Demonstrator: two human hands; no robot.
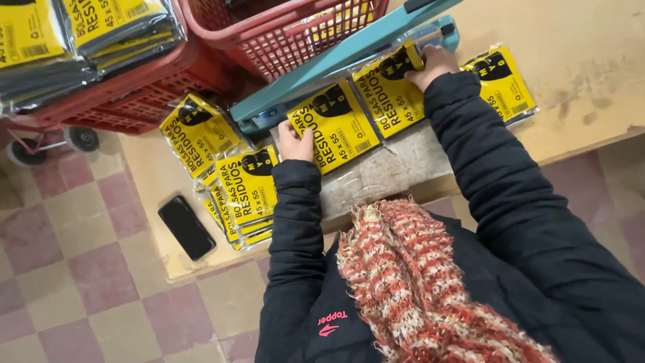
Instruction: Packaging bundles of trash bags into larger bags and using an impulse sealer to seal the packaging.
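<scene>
While the wooden table [578,87] carries a red basket [282,33] and a teal sealer [336,60], two yellow packets lie under its bar. Left hand [294,142] grips the left yellow packet [336,124] by its corner; right hand [433,64] pinches the right yellow packet [390,91] at its top edge. A black phone [187,227] lies near.

Yellow-black flat pkgs [334,126] across tabletop
</scene>
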